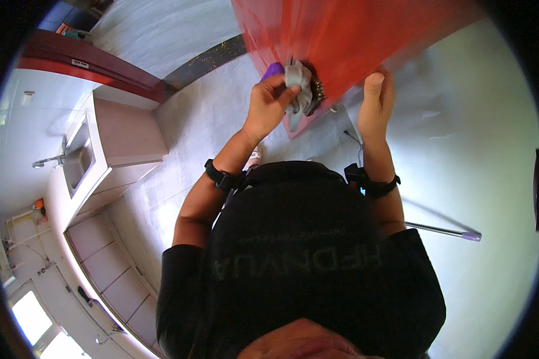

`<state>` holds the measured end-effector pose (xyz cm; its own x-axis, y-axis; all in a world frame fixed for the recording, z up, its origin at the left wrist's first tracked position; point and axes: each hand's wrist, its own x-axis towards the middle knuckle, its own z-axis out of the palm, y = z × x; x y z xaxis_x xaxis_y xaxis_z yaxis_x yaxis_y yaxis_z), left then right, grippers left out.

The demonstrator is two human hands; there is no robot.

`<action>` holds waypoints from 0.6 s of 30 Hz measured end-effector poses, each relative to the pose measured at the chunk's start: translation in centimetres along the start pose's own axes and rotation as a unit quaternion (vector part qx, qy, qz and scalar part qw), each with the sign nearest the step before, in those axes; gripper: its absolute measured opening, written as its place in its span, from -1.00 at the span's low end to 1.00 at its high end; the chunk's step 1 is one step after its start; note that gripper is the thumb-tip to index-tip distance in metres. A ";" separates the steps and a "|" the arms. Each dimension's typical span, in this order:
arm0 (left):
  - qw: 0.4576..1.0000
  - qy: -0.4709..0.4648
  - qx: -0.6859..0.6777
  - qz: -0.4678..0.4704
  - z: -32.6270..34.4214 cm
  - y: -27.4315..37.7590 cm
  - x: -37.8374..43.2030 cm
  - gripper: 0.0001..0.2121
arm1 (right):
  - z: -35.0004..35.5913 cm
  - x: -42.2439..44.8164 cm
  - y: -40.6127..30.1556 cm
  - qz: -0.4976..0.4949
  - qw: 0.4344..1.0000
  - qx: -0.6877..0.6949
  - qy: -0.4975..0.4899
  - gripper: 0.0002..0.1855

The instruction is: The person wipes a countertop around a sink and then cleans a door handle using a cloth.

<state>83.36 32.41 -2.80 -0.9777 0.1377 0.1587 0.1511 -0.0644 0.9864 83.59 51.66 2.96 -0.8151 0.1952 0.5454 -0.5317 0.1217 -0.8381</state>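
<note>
A red door stands ajar in front of me, with one edge turned towards my right side. My left hand pinches a grey cloth between thumb and fingers, at the door's face. Right beside the cloth is a dark metal fitting, probably the door's handle or lock plate, partly covered. Something purple shows behind my left fingers; its kind is unclear. At the door's edge is my right hand, thumb extended and fingers partly hidden; it appears to rest against that edge.
To the left a steel sink with a tap is set in a counter above cabinets. A dark red door frame meets a dark threshold strip. A pole with a purple end is by the right wall. A cord hangs near the floor.
</note>
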 end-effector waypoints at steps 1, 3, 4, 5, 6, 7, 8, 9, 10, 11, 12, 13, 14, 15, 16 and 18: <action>0.989 0.024 -0.108 -0.096 0.0 1.3 0.4 -0.87 | 0.1 0.2 -0.1 -0.002 1.000 0.007 -0.006 -0.40; 0.983 0.006 -0.154 -0.097 0.1 2.2 0.7 -0.81 | 0.0 0.2 0.0 -0.005 1.000 0.014 -0.010 -0.41; 0.978 -0.044 -0.177 -0.101 0.2 2.3 0.7 -0.76 | -0.2 0.0 0.1 0.004 1.000 -0.003 -0.017 -0.42; 0.970 -0.093 -0.198 -0.105 0.3 2.4 0.6 -0.70 | -0.3 0.0 0.3 0.013 0.999 -0.020 -0.025 -0.43; 0.977 -0.087 -0.176 -0.085 0.8 2.5 0.3 -0.63 | -0.3 0.0 0.4 0.011 0.999 -0.022 -0.026 -0.43; 0.977 -0.086 -0.178 -0.084 1.0 1.8 0.3 -0.63 | 0.1 0.0 0.5 -0.006 1.000 -0.008 -0.020 -0.43; 0.998 -0.048 -0.048 -0.018 1.1 0.4 0.3 -0.65 | 0.5 0.1 0.5 -0.023 1.000 0.008 -0.015 -0.44; 0.995 -0.007 0.081 0.049 1.4 -0.2 0.5 -0.67 | 0.5 0.1 0.6 -0.027 0.999 0.004 -0.019 -0.44; 0.984 0.001 0.168 0.055 1.4 -0.7 0.7 -0.60 | 0.5 0.1 0.6 -0.030 1.000 0.002 -0.006 -0.43; 0.985 0.005 0.164 0.057 1.8 -1.3 1.0 -0.60 | 0.5 0.1 0.5 -0.032 0.999 0.000 0.007 -0.42; 0.979 0.020 0.174 0.107 2.0 -1.9 1.1 -0.58 | 0.9 -0.1 0.0 -0.028 0.999 -0.013 0.018 -0.40; 0.970 0.034 0.184 0.157 2.2 -2.4 1.4 -0.55 | 1.0 -0.3 -0.2 -0.028 0.999 -0.011 0.014 -0.40; 0.966 0.035 0.186 0.175 2.2 -2.9 1.7 -0.55 | 1.0 -0.4 -0.4 -0.013 0.999 -0.031 0.012 -0.41; 0.967 0.036 0.185 0.171 2.2 -3.2 1.9 -0.55 | 1.0 -0.7 -0.5 0.006 0.999 -0.053 0.012 -0.40; 0.966 0.023 0.179 0.187 2.2 -3.5 2.2 -0.55 | 1.1 -0.8 -0.6 0.010 0.998 -0.054 0.010 -0.40; 0.965 0.010 0.170 0.201 2.4 -3.4 2.2 -0.56 | 1.1 -0.4 -0.8 0.014 1.000 -0.001 0.023 -0.35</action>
<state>81.01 35.28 -5.70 -0.8318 0.1504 0.5343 0.5551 0.2203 0.8021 84.06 50.37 3.39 -0.8182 0.2431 0.5210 -0.5084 0.1170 -0.8531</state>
